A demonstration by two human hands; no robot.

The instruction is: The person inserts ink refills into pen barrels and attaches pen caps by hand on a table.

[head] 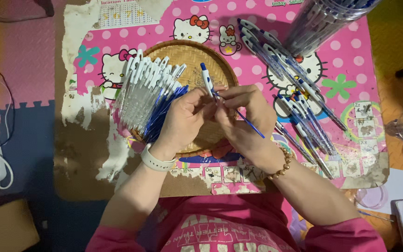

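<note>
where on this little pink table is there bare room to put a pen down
Bare patches: the worn strip left of the woven tray, and the near edge between the forearms. Crowded: the tray's left half under the pen barrels, its middle under the left hand and right hand holding a pen, and the right side with finished pens.

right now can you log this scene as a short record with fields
left hand: grips a pen barrel, white and blue, upright over the tray
right hand: pinches a blue refill, slanting down to the right
tray: round woven, holds a pile of barrels on its left side
finished pens: laid in a row right of the tray
table: low, pink cartoon-cat cover, worn at the left edge
</note>
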